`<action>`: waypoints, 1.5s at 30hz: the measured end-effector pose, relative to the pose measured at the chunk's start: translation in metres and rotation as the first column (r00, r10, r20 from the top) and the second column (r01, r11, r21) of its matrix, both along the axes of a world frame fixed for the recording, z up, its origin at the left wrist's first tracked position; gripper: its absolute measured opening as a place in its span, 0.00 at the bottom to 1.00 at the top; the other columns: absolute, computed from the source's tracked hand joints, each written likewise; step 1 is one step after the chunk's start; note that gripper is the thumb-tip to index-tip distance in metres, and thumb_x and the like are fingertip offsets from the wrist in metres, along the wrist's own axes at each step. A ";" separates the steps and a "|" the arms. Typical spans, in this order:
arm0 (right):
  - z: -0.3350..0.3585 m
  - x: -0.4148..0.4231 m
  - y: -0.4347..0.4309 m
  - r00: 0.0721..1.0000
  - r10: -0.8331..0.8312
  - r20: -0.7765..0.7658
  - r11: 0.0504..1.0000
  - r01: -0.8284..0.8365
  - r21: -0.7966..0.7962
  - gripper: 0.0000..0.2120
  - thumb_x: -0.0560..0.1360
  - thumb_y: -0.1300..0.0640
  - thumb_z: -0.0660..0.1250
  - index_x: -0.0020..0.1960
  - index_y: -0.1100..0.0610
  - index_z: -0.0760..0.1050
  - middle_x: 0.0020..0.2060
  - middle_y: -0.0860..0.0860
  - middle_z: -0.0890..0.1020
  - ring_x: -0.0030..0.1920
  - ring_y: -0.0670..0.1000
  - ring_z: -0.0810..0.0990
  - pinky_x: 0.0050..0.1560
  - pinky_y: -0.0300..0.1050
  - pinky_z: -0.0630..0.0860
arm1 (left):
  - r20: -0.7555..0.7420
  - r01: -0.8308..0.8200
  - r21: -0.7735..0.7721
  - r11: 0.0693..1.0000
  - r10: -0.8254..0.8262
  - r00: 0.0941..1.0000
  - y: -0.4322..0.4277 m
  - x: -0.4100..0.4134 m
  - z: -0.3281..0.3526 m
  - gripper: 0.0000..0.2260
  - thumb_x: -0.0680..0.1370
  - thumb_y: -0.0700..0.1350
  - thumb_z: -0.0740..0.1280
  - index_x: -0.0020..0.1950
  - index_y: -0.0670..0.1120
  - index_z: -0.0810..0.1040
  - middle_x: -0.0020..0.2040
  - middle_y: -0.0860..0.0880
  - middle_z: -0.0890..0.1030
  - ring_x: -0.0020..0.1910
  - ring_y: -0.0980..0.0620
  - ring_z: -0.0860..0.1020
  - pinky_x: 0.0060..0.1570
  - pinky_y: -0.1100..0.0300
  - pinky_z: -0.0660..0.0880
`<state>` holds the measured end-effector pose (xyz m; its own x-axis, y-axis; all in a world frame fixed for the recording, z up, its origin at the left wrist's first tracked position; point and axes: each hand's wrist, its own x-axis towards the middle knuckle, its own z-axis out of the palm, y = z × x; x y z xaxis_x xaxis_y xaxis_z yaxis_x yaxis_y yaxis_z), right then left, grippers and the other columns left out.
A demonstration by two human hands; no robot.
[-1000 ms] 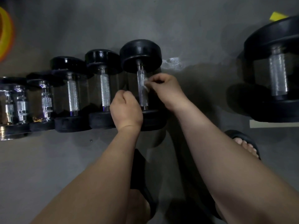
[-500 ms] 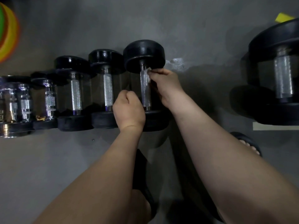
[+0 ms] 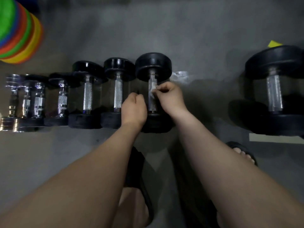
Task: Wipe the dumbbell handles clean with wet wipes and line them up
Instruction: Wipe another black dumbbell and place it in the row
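Note:
Several dumbbells lie side by side in a row on the grey floor, from small chrome ones at the left to black ones at the right. My right hand pinches a white wet wipe against the upper part of the metal handle of the row's rightmost black dumbbell. My left hand is a curled fist just left of that handle, above the dumbbell's near head, with nothing visible in it. A bigger black dumbbell lies apart at the far right.
A crumpled clear wrapper or wipe lies on the floor right of the wiped dumbbell. A stack of coloured cones stands at the top left. My feet in black sandals are below. A pale strip lies by the big dumbbell.
My right hand slid the wipe from the top of the handle down toward its middle. My left fist stayed beside the handle.

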<state>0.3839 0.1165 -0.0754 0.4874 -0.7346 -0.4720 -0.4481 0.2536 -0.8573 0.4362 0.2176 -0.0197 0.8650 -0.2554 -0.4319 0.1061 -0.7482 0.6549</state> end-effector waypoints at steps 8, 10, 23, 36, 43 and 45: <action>0.035 -0.023 0.005 0.993 0.122 0.010 0.992 -0.122 0.019 0.10 0.73 0.65 0.72 0.42 0.52 0.76 0.39 0.47 0.81 0.38 0.47 0.79 0.38 0.36 0.77 | -0.146 0.479 0.367 0.797 -0.459 0.877 0.013 0.040 0.079 0.12 0.78 0.49 0.59 0.52 0.44 0.78 0.56 0.40 0.81 0.54 0.40 0.79 0.57 0.51 0.77; 0.049 -0.027 0.001 0.988 -0.001 0.154 0.988 -0.023 0.155 0.11 0.75 0.68 0.70 0.52 0.55 0.75 0.45 0.49 0.80 0.40 0.47 0.79 0.40 0.37 0.78 | -0.216 0.647 0.469 0.601 -0.632 0.744 0.009 0.042 0.106 0.13 0.80 0.49 0.59 0.54 0.43 0.79 0.55 0.41 0.81 0.53 0.41 0.79 0.53 0.55 0.75; 0.046 -0.007 -0.003 0.994 0.064 -0.089 0.990 -0.052 0.130 0.06 0.73 0.64 0.71 0.42 0.54 0.78 0.40 0.53 0.84 0.38 0.52 0.82 0.40 0.46 0.78 | -0.147 0.733 0.322 0.600 -0.733 0.664 0.021 0.047 0.086 0.09 0.80 0.50 0.65 0.55 0.49 0.81 0.51 0.51 0.80 0.52 0.51 0.77 0.51 0.59 0.72; 0.016 -0.008 -0.017 0.993 0.119 0.004 0.983 -0.118 0.140 0.07 0.74 0.63 0.74 0.45 0.55 0.77 0.39 0.54 0.83 0.37 0.52 0.81 0.43 0.51 0.81 | 0.141 0.611 -0.001 0.792 -0.604 0.784 -0.012 0.054 -0.018 0.18 0.68 0.50 0.80 0.53 0.47 0.79 0.50 0.50 0.78 0.47 0.52 0.79 0.45 0.60 0.75; 0.016 -0.013 -0.007 0.995 0.087 0.055 0.987 -0.094 0.132 0.07 0.76 0.65 0.71 0.45 0.54 0.77 0.34 0.50 0.81 0.31 0.47 0.78 0.36 0.42 0.77 | -0.084 0.451 -0.202 0.869 -0.474 0.876 -0.002 0.072 -0.019 0.04 0.77 0.37 0.72 0.51 0.38 0.82 0.42 0.44 0.84 0.31 0.60 0.81 0.33 0.69 0.77; 0.015 -0.015 -0.003 0.997 0.068 0.040 0.986 -0.074 0.149 0.06 0.76 0.64 0.71 0.44 0.55 0.77 0.33 0.50 0.81 0.32 0.47 0.79 0.37 0.41 0.78 | -0.138 0.399 -0.215 0.891 -0.432 0.891 -0.001 0.075 -0.020 0.04 0.77 0.37 0.72 0.50 0.39 0.80 0.39 0.46 0.83 0.28 0.60 0.80 0.32 0.68 0.76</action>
<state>0.3686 0.1131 -0.0604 0.5536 -0.6195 -0.5564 -0.4403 0.3494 -0.8271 0.5112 0.2170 -0.0401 0.5757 -0.6605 -0.4820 -0.0625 -0.6233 0.7795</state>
